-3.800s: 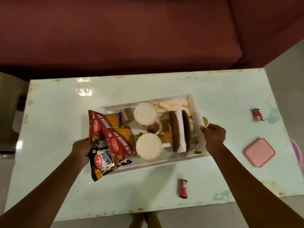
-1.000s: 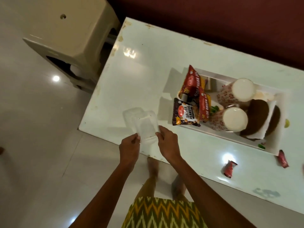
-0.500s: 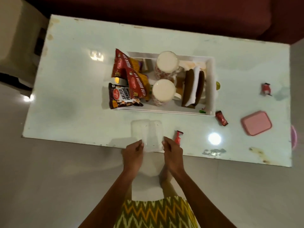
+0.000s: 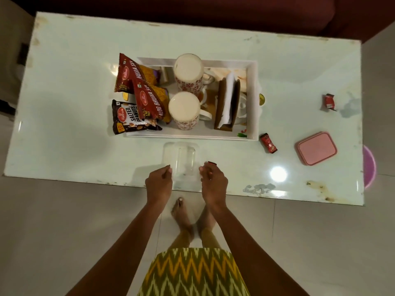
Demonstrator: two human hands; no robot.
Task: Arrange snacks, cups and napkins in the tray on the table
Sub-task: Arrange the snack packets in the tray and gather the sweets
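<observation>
A white tray (image 4: pixel 252 99) sits mid-table. Its left end holds red snack packets (image 4: pixel 147 92) and a dark salted-peanuts packet (image 4: pixel 130 118). Two white cups with red patterns (image 4: pixel 187 71) (image 4: pixel 183 110) stand upside down in the middle. A brown napkin holder with white napkins (image 4: pixel 227 103) stands at the right end. In front of the tray, at the table's near edge, I hold a clear plastic container (image 4: pixel 183 161) between both hands. My left hand (image 4: pixel 159 184) grips its left side and my right hand (image 4: pixel 213 182) its right side.
A pale table (image 4: pixel 64 103) has a maroon sofa (image 4: pixel 192 9) behind it. Small red candy wrappers (image 4: pixel 268 143) (image 4: pixel 329 101) and a pink lid (image 4: pixel 316 148) lie at the right. A red wrapper peeks out by my right hand. My bare feet stand on floor tiles.
The tray was let go after the earliest frame. Both hands picked up the clear container from the table's left side and carried it to the near edge in front of the tray.
</observation>
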